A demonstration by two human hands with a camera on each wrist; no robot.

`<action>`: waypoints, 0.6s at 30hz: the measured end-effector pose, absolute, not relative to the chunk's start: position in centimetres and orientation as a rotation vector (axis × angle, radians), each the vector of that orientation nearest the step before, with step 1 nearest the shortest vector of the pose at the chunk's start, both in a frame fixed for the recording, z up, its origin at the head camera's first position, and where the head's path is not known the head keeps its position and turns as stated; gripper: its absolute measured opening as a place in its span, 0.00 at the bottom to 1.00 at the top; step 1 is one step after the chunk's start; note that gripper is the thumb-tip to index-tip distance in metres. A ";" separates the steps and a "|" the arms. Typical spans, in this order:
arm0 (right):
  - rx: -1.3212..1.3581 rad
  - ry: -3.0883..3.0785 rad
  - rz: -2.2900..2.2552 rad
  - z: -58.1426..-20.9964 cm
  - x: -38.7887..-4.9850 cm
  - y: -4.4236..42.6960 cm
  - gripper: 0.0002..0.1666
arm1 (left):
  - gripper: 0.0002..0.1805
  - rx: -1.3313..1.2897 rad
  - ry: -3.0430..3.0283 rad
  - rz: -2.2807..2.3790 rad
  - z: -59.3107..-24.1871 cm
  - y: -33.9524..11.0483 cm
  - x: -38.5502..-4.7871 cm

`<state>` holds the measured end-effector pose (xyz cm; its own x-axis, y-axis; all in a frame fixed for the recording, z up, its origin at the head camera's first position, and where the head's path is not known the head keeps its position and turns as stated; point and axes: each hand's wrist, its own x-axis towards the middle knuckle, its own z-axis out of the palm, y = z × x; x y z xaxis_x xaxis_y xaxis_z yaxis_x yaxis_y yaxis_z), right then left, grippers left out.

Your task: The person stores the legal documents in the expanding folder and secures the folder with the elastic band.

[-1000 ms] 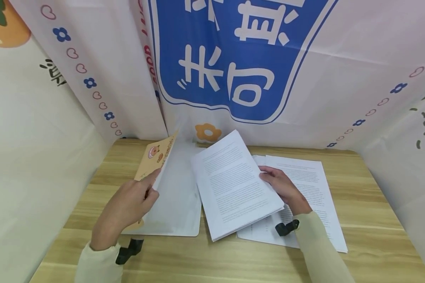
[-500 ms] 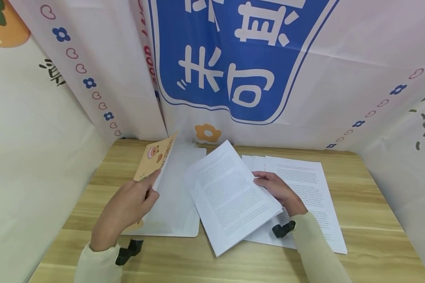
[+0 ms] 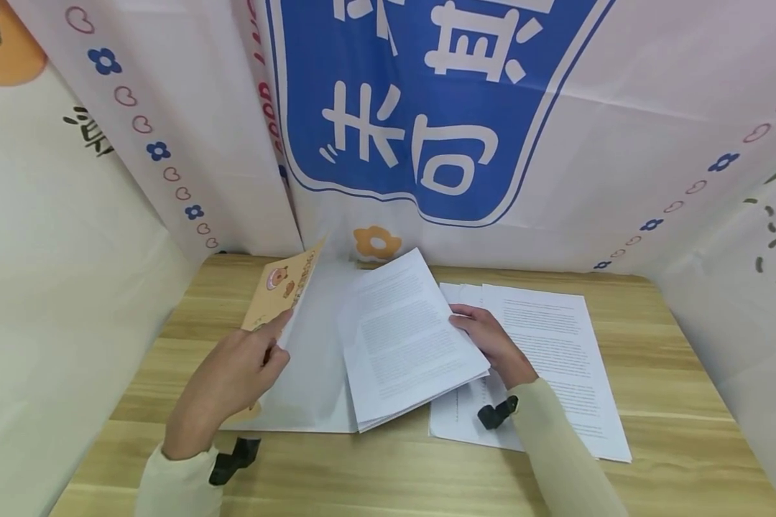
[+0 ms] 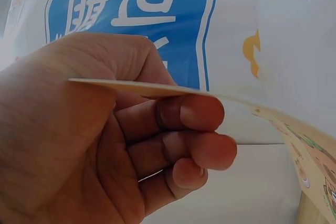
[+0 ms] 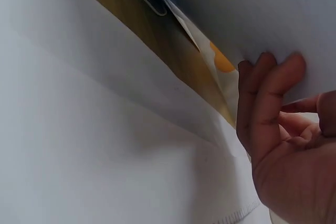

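My left hand [image 3: 233,370] pinches the raised orange cover [image 3: 268,291] of a folder with cartoon prints. In the left wrist view, the edge of this cover [image 4: 315,150] passes between the thumb and the curled fingers [image 4: 202,114]. The white inside of the folder [image 3: 307,388] lies on the table. My right hand [image 3: 488,341] grips the right edge of a tilted stack of printed paper [image 3: 407,330], which overlaps the folder's right side. In the right wrist view, its fingers [image 5: 273,98] are under the sheets [image 5: 294,19]; the thumb is mostly hidden.
Another pile of printed sheets [image 3: 556,345] lies on the wooden table [image 3: 362,477] at the right, partly under my right forearm. A printed cloth [image 3: 556,179] hangs along the table's back edge, and plain white cloth flanks both sides.
The paper stack shifts left with my right hand, dipping toward me and then rising back, and now covers more of the folder. My left hand stays in place on the cover.
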<state>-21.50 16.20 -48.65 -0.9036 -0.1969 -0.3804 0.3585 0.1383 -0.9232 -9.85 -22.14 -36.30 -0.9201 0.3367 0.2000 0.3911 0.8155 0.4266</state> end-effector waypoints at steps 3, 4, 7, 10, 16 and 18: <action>0.177 2.007 -1.814 -48.6 -21.8 16.0 0.29 | 0.30 -0.573 -2.891 -0.716 -36.2 -22.2 -9.8; 0.183 2.004 -1.815 -48.5 -21.9 16.0 0.29 | 0.30 -0.572 -2.895 -0.716 -36.2 -22.2 -9.8; 0.200 2.010 -1.816 -48.5 -22.2 16.2 0.29 | 0.30 -0.572 -2.892 -0.703 -36.1 -22.3 -9.7; 0.214 2.014 -1.825 -48.8 -22.6 16.5 0.29 | 0.30 -0.583 -2.878 -0.689 -36.1 -22.4 -9.7; 0.214 2.017 -1.849 -49.1 -22.7 15.9 0.28 | 0.29 -0.588 -2.870 -0.703 -36.1 -22.4 -9.8; 0.222 2.018 -1.853 -49.0 -22.6 15.6 0.28 | 0.29 -0.584 -2.873 -0.706 -36.1 -22.5 -9.7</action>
